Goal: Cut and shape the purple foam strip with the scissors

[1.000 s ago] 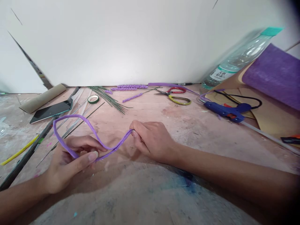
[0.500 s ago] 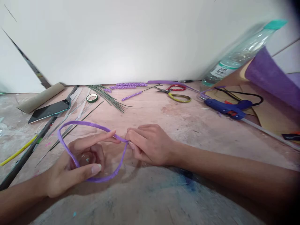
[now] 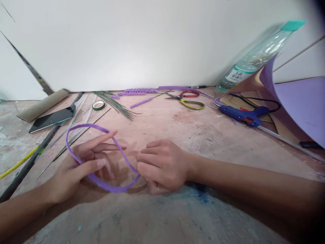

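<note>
A thin purple strip (image 3: 111, 188), felt-like in look, is bent into a loop above the table between my hands. My left hand (image 3: 73, 173) reaches through the loop with its fingers spread; the strip crosses near the thumb and rests against the index finger. My right hand (image 3: 165, 166) is closed at the loop's right end, where the strip's ends run in under the curled fingers. Those fingers hide the ends.
Behind lie scissors (image 3: 192, 104), beaded purple stems (image 3: 141, 91), green wires (image 3: 115, 105) and a tape roll (image 3: 98, 105). A blue glue gun (image 3: 240, 115), bottle (image 3: 251, 64) and purple sheet (image 3: 299, 105) stand right. A phone (image 3: 52, 119) and cardboard tube (image 3: 43, 105) lie left.
The right hand has turned over and its gripped end of the loop has dropped lower. The loop has tilted, and the left fingers have spread and shifted slightly. The purple sheet's visible shape differs.
</note>
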`<state>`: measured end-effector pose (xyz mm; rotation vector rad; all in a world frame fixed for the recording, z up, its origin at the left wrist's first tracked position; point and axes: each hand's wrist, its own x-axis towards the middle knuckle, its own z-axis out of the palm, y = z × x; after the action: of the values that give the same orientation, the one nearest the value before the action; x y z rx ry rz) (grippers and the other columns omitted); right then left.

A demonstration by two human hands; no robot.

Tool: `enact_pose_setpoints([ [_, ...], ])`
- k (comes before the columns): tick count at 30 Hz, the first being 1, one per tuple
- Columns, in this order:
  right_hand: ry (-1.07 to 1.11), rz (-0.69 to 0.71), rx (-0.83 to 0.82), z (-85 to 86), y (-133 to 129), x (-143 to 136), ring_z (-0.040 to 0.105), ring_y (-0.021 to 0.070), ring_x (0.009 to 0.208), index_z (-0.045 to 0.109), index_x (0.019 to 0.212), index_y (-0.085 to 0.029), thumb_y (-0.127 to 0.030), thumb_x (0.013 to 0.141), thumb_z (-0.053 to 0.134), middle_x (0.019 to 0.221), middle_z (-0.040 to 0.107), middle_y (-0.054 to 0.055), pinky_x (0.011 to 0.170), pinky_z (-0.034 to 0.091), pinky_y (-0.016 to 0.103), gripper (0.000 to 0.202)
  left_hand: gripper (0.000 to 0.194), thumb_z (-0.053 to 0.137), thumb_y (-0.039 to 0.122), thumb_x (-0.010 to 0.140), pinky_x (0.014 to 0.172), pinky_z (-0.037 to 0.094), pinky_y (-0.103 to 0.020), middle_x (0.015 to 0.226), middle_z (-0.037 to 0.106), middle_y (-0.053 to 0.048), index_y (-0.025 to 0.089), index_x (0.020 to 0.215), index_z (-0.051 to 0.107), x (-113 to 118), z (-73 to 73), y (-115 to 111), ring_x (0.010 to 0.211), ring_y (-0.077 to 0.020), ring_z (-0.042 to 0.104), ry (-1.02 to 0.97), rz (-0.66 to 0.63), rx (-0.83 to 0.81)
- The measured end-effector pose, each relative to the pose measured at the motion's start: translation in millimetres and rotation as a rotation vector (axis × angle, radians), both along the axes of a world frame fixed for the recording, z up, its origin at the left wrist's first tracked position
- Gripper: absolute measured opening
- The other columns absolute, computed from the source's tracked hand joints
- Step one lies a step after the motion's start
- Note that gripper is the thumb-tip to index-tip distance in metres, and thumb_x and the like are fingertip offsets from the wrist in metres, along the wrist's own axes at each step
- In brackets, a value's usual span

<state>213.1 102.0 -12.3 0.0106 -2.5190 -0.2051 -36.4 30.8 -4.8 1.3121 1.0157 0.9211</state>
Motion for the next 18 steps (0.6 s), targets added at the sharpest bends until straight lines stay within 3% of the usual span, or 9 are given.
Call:
enact_pose_setpoints([
  [5, 0.203, 0.095, 0.018, 2.5, -6, 0, 0.031, 0.0136, 0.045, 0.034, 0.061, -0.025, -0.015, 0.082, 0.042, 0.053, 0.034, -0.006, 0.047, 0.021, 0.033, 0.025, 0.027, 0.072, 0.017, 0.08, 0.053, 0.048, -0.016, 0.072, 0.071, 0.002, 0.021, 0.104, 0.06, 10, 4.5, 13, 0.058, -0.0103, 0.062, -0.084, 0.395, -0.041],
  [8, 0.237, 0.049, -0.008, 4.1, -5, 0, 0.029, 0.0139, 0.045, 0.031, 0.062, -0.025, -0.011, 0.074, 0.042, 0.054, 0.034, -0.005, 0.046, 0.019, 0.033, 0.021, 0.024, 0.072, 0.013, 0.077, 0.049, 0.045, -0.015, 0.072, 0.067, 0.005, 0.02, 0.089, 0.053, 12, 8.0, 16, 0.052, -0.0072, 0.054, -0.13, 0.492, -0.025],
  [10, 0.235, 0.049, -0.012, 4.5, -4, 1, 0.029, 0.0138, 0.045, 0.03, 0.063, -0.025, -0.011, 0.072, 0.042, 0.055, 0.034, -0.005, 0.046, 0.02, 0.032, 0.021, 0.026, 0.071, 0.011, 0.077, 0.051, 0.045, -0.015, 0.082, 0.066, 0.005, 0.021, 0.094, 0.054, 11, 7.2, 17, 0.056, -0.0064, 0.054, -0.116, 0.516, 0.026],
  [14, 0.229, 0.066, -0.019, 3.8, -2, 2, 0.03, 0.0135, 0.046, 0.031, 0.064, -0.025, -0.012, 0.074, 0.041, 0.054, 0.036, -0.006, 0.047, 0.024, 0.031, 0.02, 0.043, 0.071, 0.009, 0.078, 0.08, 0.051, -0.023, 0.118, 0.064, -0.002, 0.024, 0.116, 0.056, 6, 1.3, 19, 0.099, -0.0143, 0.062, 0.046, 0.537, 0.25],
  [18, 0.225, 0.032, -0.036, 3.1, -2, 2, 0.031, 0.0135, 0.046, 0.033, 0.065, -0.025, -0.01, 0.071, 0.041, 0.055, 0.039, -0.005, 0.047, 0.023, 0.03, 0.018, 0.039, 0.064, 0.011, 0.083, 0.108, 0.037, -0.039, 0.131, 0.062, -0.003, 0.026, 0.119, 0.061, 1, 1.4, 16, 0.13, -0.0241, 0.051, 0.395, 0.459, 0.472],
])
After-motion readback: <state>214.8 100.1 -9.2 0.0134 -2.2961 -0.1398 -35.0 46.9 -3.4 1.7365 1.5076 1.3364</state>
